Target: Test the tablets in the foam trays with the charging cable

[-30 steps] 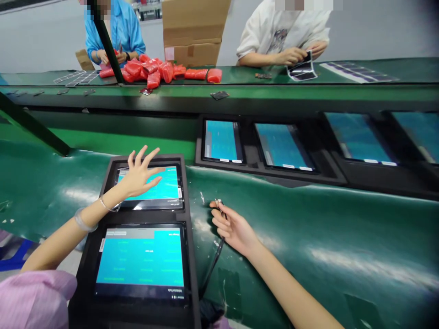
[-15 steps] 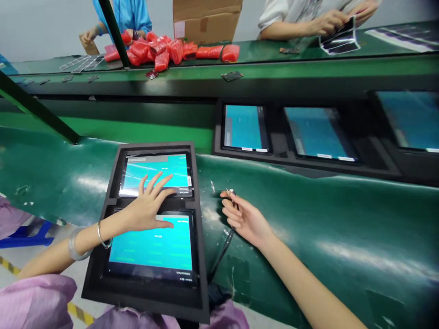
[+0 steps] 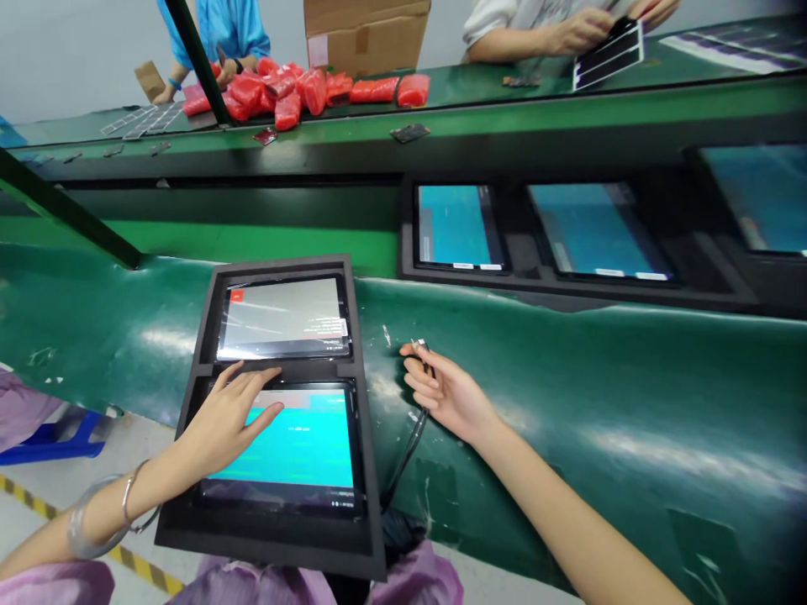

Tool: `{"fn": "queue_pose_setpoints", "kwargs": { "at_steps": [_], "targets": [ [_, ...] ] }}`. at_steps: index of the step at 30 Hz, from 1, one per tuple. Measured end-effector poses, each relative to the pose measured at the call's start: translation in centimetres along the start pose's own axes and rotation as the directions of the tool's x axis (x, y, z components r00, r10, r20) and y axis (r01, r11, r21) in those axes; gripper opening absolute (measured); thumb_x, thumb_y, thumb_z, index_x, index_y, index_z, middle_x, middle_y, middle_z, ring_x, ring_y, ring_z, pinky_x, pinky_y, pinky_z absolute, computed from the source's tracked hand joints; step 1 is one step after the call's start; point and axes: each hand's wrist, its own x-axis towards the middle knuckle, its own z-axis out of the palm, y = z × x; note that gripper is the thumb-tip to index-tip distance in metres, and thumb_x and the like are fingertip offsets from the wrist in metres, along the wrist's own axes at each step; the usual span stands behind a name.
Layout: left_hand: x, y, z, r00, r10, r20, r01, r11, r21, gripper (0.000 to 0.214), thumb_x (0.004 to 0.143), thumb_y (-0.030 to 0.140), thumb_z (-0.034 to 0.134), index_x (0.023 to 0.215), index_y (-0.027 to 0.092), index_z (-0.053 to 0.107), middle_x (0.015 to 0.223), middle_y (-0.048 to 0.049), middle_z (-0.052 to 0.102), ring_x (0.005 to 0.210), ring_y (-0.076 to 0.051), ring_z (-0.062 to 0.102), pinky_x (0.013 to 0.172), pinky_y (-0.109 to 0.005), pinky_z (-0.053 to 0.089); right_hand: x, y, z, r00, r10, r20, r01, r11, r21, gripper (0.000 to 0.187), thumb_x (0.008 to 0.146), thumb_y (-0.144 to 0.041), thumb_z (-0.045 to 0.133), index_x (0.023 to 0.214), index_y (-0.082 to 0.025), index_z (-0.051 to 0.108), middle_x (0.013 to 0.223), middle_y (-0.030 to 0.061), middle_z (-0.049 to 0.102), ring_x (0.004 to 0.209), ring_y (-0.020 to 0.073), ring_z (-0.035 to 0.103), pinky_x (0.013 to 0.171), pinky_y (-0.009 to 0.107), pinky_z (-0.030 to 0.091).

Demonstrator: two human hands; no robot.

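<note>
Head view: the left hand [image 3: 225,418], spread low over the lower tablet [image 3: 308,458], could mis-tap it, while the right hand [image 3: 450,399] pinches a cable [image 3: 412,445].

I am wearing the camera on my head; from close above, it is looking forward and down over my bare left hand [image 3: 228,420], my bare right hand [image 3: 449,397] and the rectangular black foam tray [image 3: 271,536]. It is facing across the near, glossy green-covered bench [image 3: 555,370] toward the long green far table [image 3: 463,82].
</note>
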Motion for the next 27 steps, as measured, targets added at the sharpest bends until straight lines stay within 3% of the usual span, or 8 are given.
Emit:
{"fn": "queue_pose_setpoints", "kwargs": {
  "at_steps": [5,9,15,22,27],
  "targets": [
    [0.6,-0.7,0.4,1.0,-0.011,-0.004,0.011,0.999,-0.051,0.035,0.104,0.041,0.046,0.135,0.024,0.048,0.132,-0.0053,0.063,0.119,-0.024,0.059,0.109,-0.048,0.04,0.2,0.1,0.0,1.0,0.001,0.002,-0.001,1.0,0.017,0.024,0.084,-0.035,0.077,0.093,-0.013,0.071,0.055,-0.0083,0.031,0.048,0.0081,0.007,0.037,0.018,0.015],
    [1.2,-1.9,0.4,0.995,-0.095,0.003,0.094,0.971,-0.219,0.034,0.101,0.043,0.054,0.132,0.029,0.052,0.122,-0.0027,0.067,0.116,-0.023,0.061,0.102,-0.044,0.047,0.2,0.1,0.1,1.0,0.006,0.009,-0.006,1.0,0.024,0.023,0.085,-0.034,0.077,0.094,-0.013,0.072,0.055,-0.0081,0.031,0.048,0.0079,0.008,0.037,0.017,0.016],
    [1.8,-3.2,-0.2,0.979,-0.179,0.097,0.203,0.88,-0.429,0.036,0.095,0.046,0.062,0.127,0.03,0.058,0.112,-0.0011,0.069,0.111,-0.021,0.065,0.091,-0.034,0.054,0.1,0.2,0.2,1.0,0.011,0.015,-0.011,0.999,0.03,0.021,0.087,-0.034,0.075,0.094,-0.014,0.072,0.055,-0.008,0.031,0.048,0.0076,0.008,0.037,0.018,0.015],
    [2.0,-4.4,-0.6,0.975,-0.195,0.104,0.221,0.856,-0.468,0.03,0.095,0.039,0.061,0.123,0.029,0.061,0.098,0.0013,0.071,0.1,-0.019,0.068,0.094,-0.033,0.05,0.3,0.2,0.0,1.0,0.01,0.016,-0.01,1.0,0.026,0.02,0.089,-0.033,0.073,0.095,-0.014,0.072,0.056,-0.0079,0.03,0.048,0.0077,0.008,0.037,0.018,0.014],
    [1.7,-5.5,-1.4,0.955,-0.258,0.143,0.295,0.85,-0.436,0.027,0.096,0.041,0.058,0.119,0.028,0.064,0.093,0.0017,0.071,0.087,-0.017,0.067,0.084,-0.029,0.052,0.2,0.1,0.2,1.0,0.007,0.018,-0.007,1.0,0.023,0.019,0.089,-0.033,0.072,0.095,-0.014,0.072,0.056,-0.0078,0.03,0.049,0.0081,0.007,0.037,0.018,0.014]
  ]
}}
